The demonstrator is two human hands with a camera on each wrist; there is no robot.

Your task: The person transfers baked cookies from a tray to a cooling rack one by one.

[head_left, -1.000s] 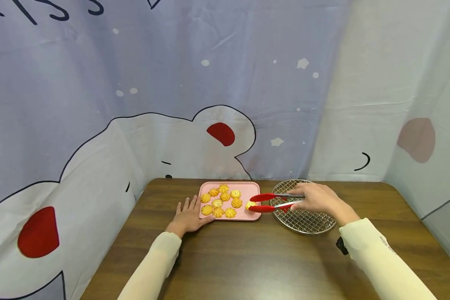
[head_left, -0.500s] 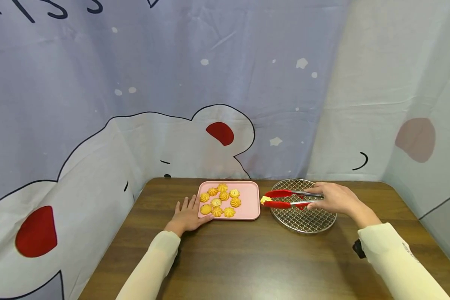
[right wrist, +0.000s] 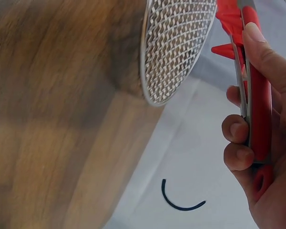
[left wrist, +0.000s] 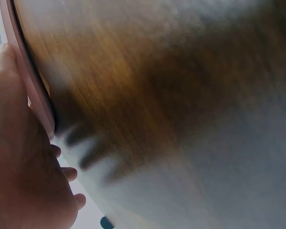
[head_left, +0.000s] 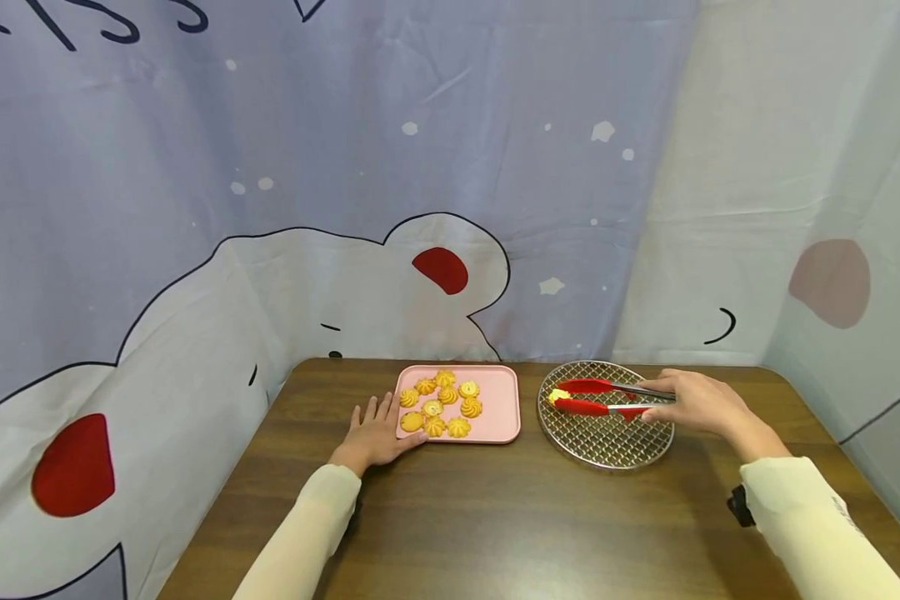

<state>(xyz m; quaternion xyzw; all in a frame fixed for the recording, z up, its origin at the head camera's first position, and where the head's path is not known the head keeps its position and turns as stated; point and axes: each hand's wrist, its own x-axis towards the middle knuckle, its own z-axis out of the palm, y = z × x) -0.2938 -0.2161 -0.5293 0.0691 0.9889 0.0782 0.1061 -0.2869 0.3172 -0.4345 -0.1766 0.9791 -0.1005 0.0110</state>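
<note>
My right hand (head_left: 708, 407) grips red-tipped metal tongs (head_left: 587, 407), whose red handle (right wrist: 260, 109) lies between thumb and curled fingers in the right wrist view. Between the tong tips is a yellow cookie (head_left: 558, 397), over the left part of a round wire mesh rack (head_left: 607, 442). Whether the cookie touches the mesh I cannot tell. At the left, my left hand (head_left: 375, 435) rests with spread, straight fingers against the corner of a pink tray (head_left: 501, 417). In the left wrist view that hand (left wrist: 24, 157) lies along the tray's edge (left wrist: 31, 76). Several piped cookies (head_left: 447, 395) fill the tray's left part.
Both tray and rack stand near the back edge of a brown wooden table (head_left: 450, 517), with a narrow gap between them. A printed curtain (head_left: 330, 167) hangs right behind the table and along its sides.
My right hand has carried the cookie in the tongs rightward, from the right end of the pink tray to above the wire rack. My left hand has stayed at the tray's corner.
</note>
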